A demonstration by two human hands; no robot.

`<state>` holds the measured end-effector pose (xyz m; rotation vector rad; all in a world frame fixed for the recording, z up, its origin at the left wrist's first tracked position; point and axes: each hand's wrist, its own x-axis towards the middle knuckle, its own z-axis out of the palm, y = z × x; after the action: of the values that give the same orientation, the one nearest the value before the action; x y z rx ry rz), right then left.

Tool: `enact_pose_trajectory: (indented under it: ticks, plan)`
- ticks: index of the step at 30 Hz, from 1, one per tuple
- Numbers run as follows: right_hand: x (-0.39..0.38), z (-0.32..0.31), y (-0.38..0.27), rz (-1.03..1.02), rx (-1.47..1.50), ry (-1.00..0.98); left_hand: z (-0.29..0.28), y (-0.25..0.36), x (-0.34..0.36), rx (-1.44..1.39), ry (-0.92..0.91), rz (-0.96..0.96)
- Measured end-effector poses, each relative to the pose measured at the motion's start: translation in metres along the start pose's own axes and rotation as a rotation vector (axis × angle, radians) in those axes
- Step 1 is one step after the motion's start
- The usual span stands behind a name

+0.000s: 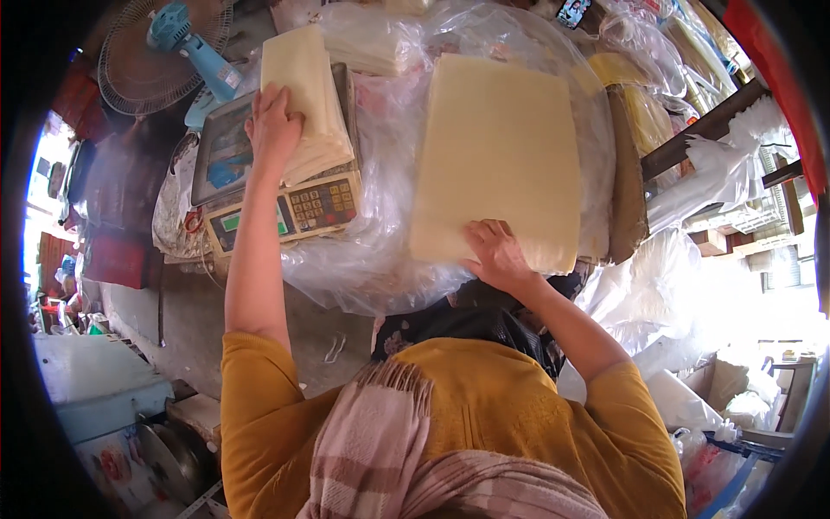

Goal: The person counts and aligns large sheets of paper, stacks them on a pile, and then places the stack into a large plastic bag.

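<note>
On the left, a narrow stack of cream-coloured sheets (307,95) lies on the flat metal pan (226,151) of a digital scale (294,212). My left hand (275,125) rests along the stack's left edge, fingers stretched out over the top sheets. In front of me lies a larger, roughly rectangular pile of pale yellow sheets (497,147) on clear plastic. My right hand (500,255) is on this pile's near edge, its fingers loosely bent on the top sheet and the thumb apart from them. Whether it pinches a sheet I cannot make out.
Clear plastic film (372,268) covers the work surface and hangs over its near edge. A blue fan (194,56) stands behind the scale. More wrapped sheets (367,39) lie at the back. Plastic bags (640,277) and a wooden bar (700,130) are on the right.
</note>
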<state>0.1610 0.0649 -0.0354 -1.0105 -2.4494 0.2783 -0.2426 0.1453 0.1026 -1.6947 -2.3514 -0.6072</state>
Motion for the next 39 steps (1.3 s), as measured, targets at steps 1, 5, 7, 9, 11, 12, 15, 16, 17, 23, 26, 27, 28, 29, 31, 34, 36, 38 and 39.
enact_pose_trajectory:
  ticks: [1,5,7,9,11,12,15,16,17,23,26,27,28,29,31,34,36,38,39]
  plan:
    - [0.004,-0.002,-0.003,-0.082,-0.080,-0.003,-0.004,-0.002,-0.004,-0.025,0.181,0.057]
    - [-0.008,0.016,0.021,-0.080,-0.050,0.019,-0.031,0.056,-0.052,-0.376,0.637,0.313]
    - [-0.007,0.020,0.029,0.046,0.011,-0.094,-0.021,0.082,-0.095,-0.627,0.609,0.386]
    - [0.015,-0.010,0.013,0.061,0.141,-0.126,0.010,0.090,-0.138,-0.734,0.417,0.537]
    - [0.019,-0.023,0.003,0.106,0.266,-0.150,0.036,0.110,-0.175,-0.821,0.209,0.468]
    - [0.019,-0.022,-0.003,0.046,0.154,-0.114,0.046,0.114,-0.191,-0.850,0.089,0.353]
    - [-0.005,0.016,0.011,-0.065,-0.164,-0.074,0.064,0.120,-0.217,-0.825,0.005,0.475]
    - [-0.002,0.016,0.006,-0.102,-0.133,-0.038,0.063,0.121,-0.220,-0.808,-0.017,0.510]
    - [0.002,0.015,0.004,-0.133,-0.103,-0.003,0.061,0.124,-0.221,-0.815,0.001,0.531]
    - [0.006,0.017,0.005,-0.187,-0.175,-0.039,0.055,0.136,-0.230,-0.934,-0.160,0.593]
    - [0.002,0.020,0.002,-0.149,-0.211,-0.073,0.060,0.137,-0.235,-0.925,-0.179,0.622]
    - [0.003,0.019,0.002,-0.147,-0.211,-0.069,0.060,0.137,-0.235,-0.918,-0.187,0.642]
    - [0.004,0.017,0.003,-0.167,-0.193,-0.038,0.060,0.138,-0.236,-0.912,-0.195,0.661]
    - [0.005,0.016,0.003,-0.187,-0.174,-0.007,0.060,0.139,-0.236,-0.911,-0.194,0.666]
    - [0.009,0.003,-0.006,-0.171,-0.178,-0.037,0.059,0.140,-0.236,-0.894,-0.182,0.675]
    - [0.011,-0.003,-0.013,-0.168,-0.228,-0.087,0.060,0.139,-0.238,-0.858,-0.213,0.683]
    - [0.009,-0.002,-0.012,-0.180,-0.273,-0.105,0.060,0.141,-0.238,-0.860,-0.207,0.698]
    - [0.006,0.004,-0.005,-0.207,-0.218,-0.033,0.059,0.145,-0.239,-0.863,-0.204,0.714]
    - [0.008,0.002,-0.003,-0.208,-0.216,-0.032,0.058,0.147,-0.240,-0.810,-0.172,0.686]
